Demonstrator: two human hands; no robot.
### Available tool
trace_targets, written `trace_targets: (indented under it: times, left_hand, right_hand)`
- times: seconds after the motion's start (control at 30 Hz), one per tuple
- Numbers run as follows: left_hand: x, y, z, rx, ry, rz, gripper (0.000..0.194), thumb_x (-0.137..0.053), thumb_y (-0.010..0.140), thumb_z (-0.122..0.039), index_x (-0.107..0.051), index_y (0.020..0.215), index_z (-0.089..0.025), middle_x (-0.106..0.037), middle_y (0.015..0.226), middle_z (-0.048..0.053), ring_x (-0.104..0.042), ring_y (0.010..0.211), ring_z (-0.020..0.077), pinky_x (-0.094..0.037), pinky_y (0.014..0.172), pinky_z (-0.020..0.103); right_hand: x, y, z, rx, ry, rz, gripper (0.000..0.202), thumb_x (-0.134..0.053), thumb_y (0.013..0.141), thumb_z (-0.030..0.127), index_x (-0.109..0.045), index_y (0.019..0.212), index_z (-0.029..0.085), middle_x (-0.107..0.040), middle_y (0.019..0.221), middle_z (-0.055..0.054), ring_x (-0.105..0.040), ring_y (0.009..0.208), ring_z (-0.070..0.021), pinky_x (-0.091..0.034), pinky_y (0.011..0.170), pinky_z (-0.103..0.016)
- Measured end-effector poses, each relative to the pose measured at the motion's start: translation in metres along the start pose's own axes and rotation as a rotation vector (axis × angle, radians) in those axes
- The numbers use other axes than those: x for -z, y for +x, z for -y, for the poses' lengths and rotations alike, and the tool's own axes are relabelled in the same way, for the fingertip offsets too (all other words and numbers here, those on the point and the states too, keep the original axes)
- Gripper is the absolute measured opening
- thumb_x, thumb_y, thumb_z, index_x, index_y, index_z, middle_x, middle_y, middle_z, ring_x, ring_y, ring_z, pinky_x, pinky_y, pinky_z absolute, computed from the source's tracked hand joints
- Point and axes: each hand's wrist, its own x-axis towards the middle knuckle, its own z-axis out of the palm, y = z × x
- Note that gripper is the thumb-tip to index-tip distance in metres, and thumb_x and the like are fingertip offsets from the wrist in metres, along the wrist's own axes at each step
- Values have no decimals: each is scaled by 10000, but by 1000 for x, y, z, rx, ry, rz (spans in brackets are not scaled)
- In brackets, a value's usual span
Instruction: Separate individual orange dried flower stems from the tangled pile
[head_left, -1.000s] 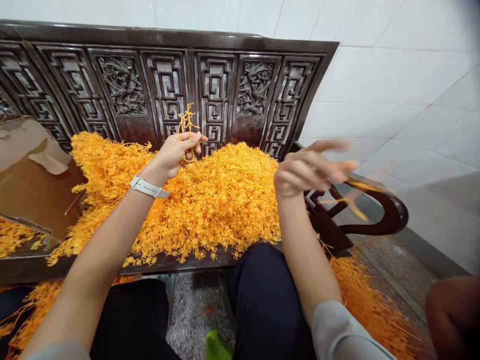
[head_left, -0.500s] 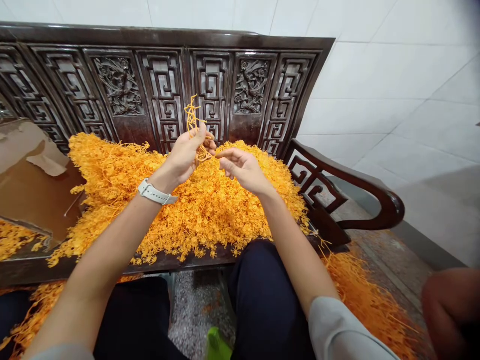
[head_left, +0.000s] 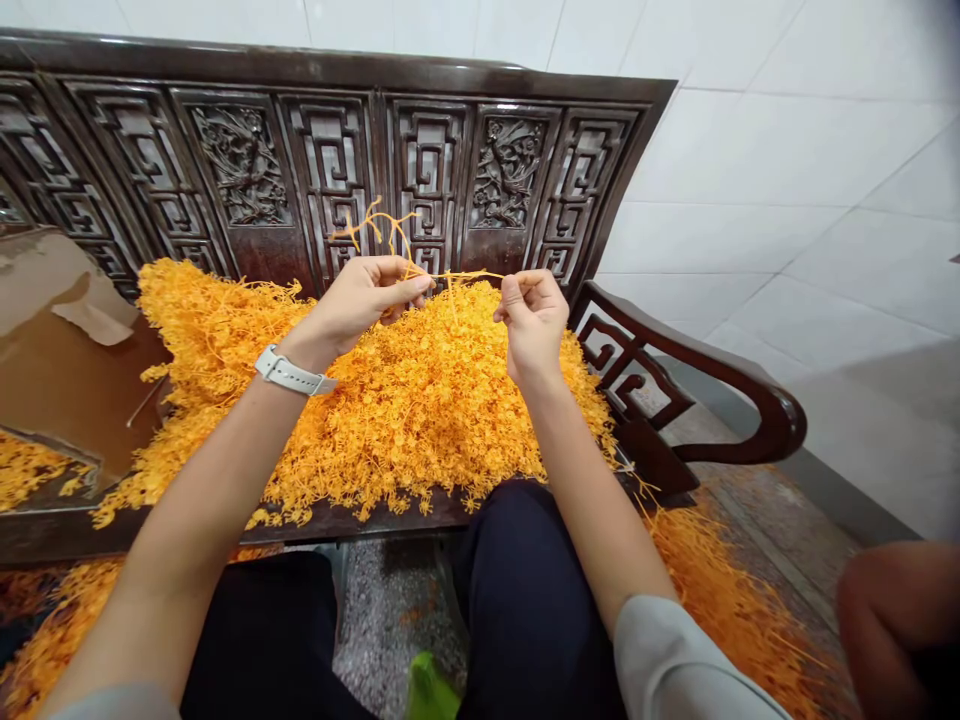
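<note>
Orange sprig (head_left: 420, 262) is pinched at both ends by left hand (head_left: 367, 298) and right hand (head_left: 531, 318) above the heaped desk (head_left: 337, 520).

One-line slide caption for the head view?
Left hand and right hand pull an orange strand taut above the orange pile on a carved bench.

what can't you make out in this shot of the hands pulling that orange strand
- Head view: where the orange strand ends inside the right hand; curled fingers hide it.
- Head view: the bunch in the left hand is partly covered by the palm.
- Head view: the cardboard box is cut off by the left edge.
- Head view: another person's limb, cut off at the lower right corner.
</note>
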Motion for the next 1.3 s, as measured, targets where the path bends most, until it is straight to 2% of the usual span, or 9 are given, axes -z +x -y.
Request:
trace_targets:
  times: [0.13,0.3,0.47,0.6,0.73,0.9,1.07,1.13,1.3]
  left_hand:
    - [3,4,2,-54,-16,-67,246,-844,912,-419,-786,876,-183,-754,826,64,-570,601,81,-444,558,232]
    - [4,7,2,-83,-72,-197,214,-771,978,-372,-735,858,-199,-774,890,65,-663,731,117,-528,648,220]
    - [0,6,2,-128,-95,-200,235,-771,988,-349,-701,826,-193,-764,919,62,-677,745,105,-543,713,229]
    - [-1,3,4,-171,-55,-138,229,-822,946,-384,-755,851,-187,-779,953,80,-688,744,115,-539,701,248]
    - [2,1,4,-143,4,-27,206,-855,908,-381,-826,897,-177,-783,912,86,-714,766,131,-556,716,256]
    - [0,2,4,33,-79,-135,153,-823,932,-324,-852,925,-173,-776,932,83,-715,721,112,-588,699,268]
    - [-5,7,13,134,-236,-258,135,-786,966,-308,-833,1010,-190,-750,805,57,-722,719,120,-608,699,259]
    - [-9,9,18,137,-276,-283,155,-776,976,-338,-818,1044,-205,-773,833,64,-747,768,135,-609,712,258]
    - [-28,10,25,113,-333,-274,161,-730,1003,-352,-787,1079,-221,-814,1027,93,-761,934,159,-579,724,232]
  right_hand:
    - [3,-2,2,58,-122,-17,324,-810,888,518,-638,831,250,-459,768,20,-434,695,-140,-366,658,-338]
    - [2,-8,15,21,-204,167,306,-819,883,580,-775,818,284,-611,996,-41,-573,1005,-214,-464,876,-386]
    - [-4,-14,5,-498,6,461,728,-517,897,914,-804,828,248,-773,940,-100,-678,966,-245,-509,885,-428]
    - [-11,-21,-1,-800,241,631,786,-605,799,957,-795,1009,224,-805,965,-119,-715,941,-247,-571,832,-395]
    - [-16,-21,8,-714,428,479,525,-822,821,700,-748,1097,260,-785,986,-49,-694,866,-177,-587,828,-341]
    - [-12,-12,2,-634,418,158,399,-789,854,576,-696,1084,265,-691,965,-13,-631,857,-143,-541,783,-295]
    - [-12,-18,0,-112,-39,-238,222,-720,907,447,-595,974,277,-594,962,-25,-559,900,-177,-473,811,-325]
    - [-15,-25,10,-1,-101,-107,231,-677,967,488,-594,933,275,-558,864,-9,-516,793,-173,-440,755,-341]
    - [-29,-38,27,-85,-224,414,395,-718,947,642,-652,892,257,-614,792,4,-528,723,-159,-424,705,-355]
